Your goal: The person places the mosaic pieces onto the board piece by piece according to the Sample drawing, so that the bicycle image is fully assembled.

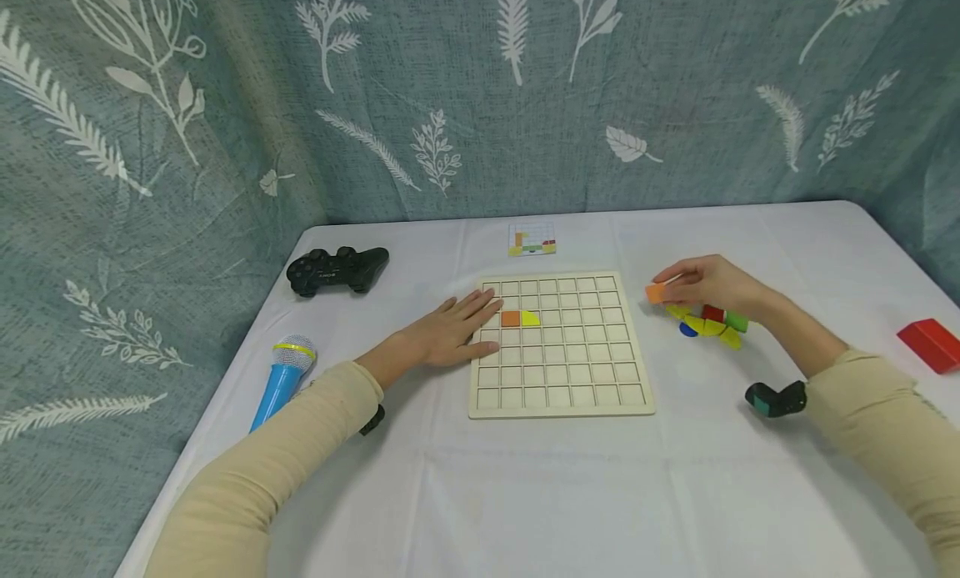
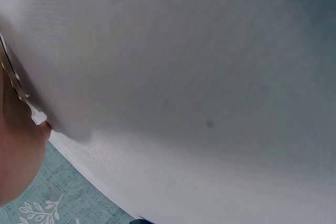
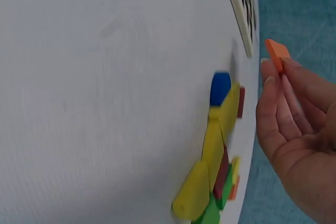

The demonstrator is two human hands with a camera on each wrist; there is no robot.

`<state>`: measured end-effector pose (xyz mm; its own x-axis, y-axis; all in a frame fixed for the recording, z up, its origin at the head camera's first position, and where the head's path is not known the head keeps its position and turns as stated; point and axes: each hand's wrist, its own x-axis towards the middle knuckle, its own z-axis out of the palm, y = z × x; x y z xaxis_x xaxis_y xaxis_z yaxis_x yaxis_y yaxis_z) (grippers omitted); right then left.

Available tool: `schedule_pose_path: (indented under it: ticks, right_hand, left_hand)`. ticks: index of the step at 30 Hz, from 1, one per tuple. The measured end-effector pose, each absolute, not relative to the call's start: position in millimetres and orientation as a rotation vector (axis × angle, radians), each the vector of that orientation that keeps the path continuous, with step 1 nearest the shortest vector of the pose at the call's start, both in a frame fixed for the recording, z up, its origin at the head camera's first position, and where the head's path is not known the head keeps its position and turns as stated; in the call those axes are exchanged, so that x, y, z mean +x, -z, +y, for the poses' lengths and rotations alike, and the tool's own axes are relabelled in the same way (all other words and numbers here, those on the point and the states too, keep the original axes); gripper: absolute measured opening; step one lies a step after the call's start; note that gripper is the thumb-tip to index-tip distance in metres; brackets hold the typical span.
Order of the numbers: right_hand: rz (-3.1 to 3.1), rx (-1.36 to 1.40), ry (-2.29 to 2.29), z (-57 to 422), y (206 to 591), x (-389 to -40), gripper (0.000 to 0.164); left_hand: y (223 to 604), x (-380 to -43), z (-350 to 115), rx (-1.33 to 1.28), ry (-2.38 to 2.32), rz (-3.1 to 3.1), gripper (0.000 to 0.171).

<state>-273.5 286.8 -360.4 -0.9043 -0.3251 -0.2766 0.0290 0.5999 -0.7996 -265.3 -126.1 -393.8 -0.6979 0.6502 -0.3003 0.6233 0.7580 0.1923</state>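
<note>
A pale wooden grid board [image 1: 562, 374] lies mid-table, with an orange square tile [image 1: 511, 319] and a yellow quarter-round tile [image 1: 529, 319] side by side in its cells. My left hand [image 1: 448, 332] rests flat with spread fingers on the board's left edge; only part of it shows in the left wrist view. Right of the board, my right hand [image 1: 708, 284] pinches an orange square tile [image 3: 277, 53] between thumb and fingertips. Below that hand lies a loose pile of yellow tiles [image 3: 212, 150], with a blue tile [image 3: 220, 88], red and green ones among them.
A small pattern card [image 1: 532, 238] lies behind the board. Further left are a black game controller [image 1: 337, 271] and a blue toy microphone [image 1: 281, 382]. A red block [image 1: 932, 345] sits at the right edge, and a small black object [image 1: 776, 399] lies by the right sleeve.
</note>
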Motion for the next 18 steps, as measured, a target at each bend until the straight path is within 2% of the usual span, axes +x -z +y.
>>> schedule_pose_path:
  ticks: [18]
  right_hand:
    - [2.221, -0.320, 1.386, 224.1, 366.2, -266.4, 0.030]
  left_hand:
    - [395.2, -265.1, -124.7, 0.969, -0.110, 2.612, 0.077]
